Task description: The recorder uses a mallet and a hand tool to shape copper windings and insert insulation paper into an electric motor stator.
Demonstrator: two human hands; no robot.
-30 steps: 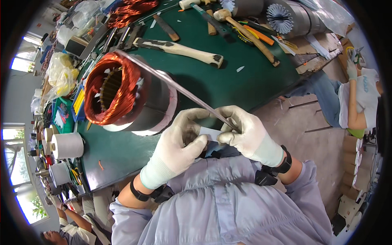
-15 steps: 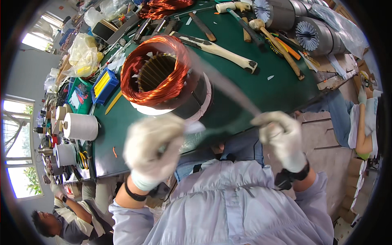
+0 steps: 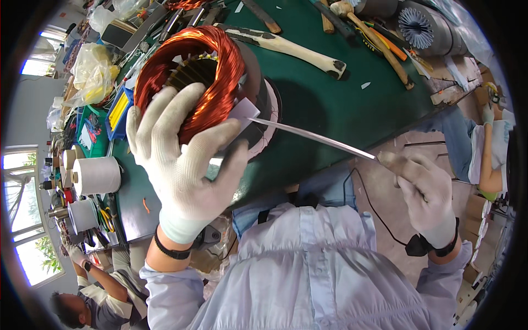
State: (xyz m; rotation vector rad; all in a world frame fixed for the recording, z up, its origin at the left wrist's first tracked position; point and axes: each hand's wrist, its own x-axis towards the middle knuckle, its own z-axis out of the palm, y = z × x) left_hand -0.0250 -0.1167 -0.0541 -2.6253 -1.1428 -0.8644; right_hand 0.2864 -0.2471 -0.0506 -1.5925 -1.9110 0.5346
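My left hand (image 3: pixel 184 148), in a white glove, lies with spread fingers over the near rim of the copper winding (image 3: pixel 223 77). Its middle fingers reach toward the bore of the grey cylindrical stator (image 3: pixel 252 66). Beside the index fingertip, a small white sheet piece (image 3: pixel 246 111) rests against the winding's outer side; whether the finger presses on it I cannot tell. My gloved right hand (image 3: pixel 421 190) is closed around the end of a long, thin, flat metal strip (image 3: pixel 324 140). The strip's far tip meets the white piece.
A pale worn bat-shaped stick (image 3: pixel 291 48) lies behind the stator, with a mallet (image 3: pixel 379 44) farther right. At left stand a blue tray of yellow strips (image 3: pixel 120 110) and white thread spools (image 3: pixel 98 175). Co-workers are at lower left and far right.
My left hand has moved up onto the winding and its fingers have spread. My right hand has shifted right and down, with the strip's tip now at the white piece. The view has shifted slightly.
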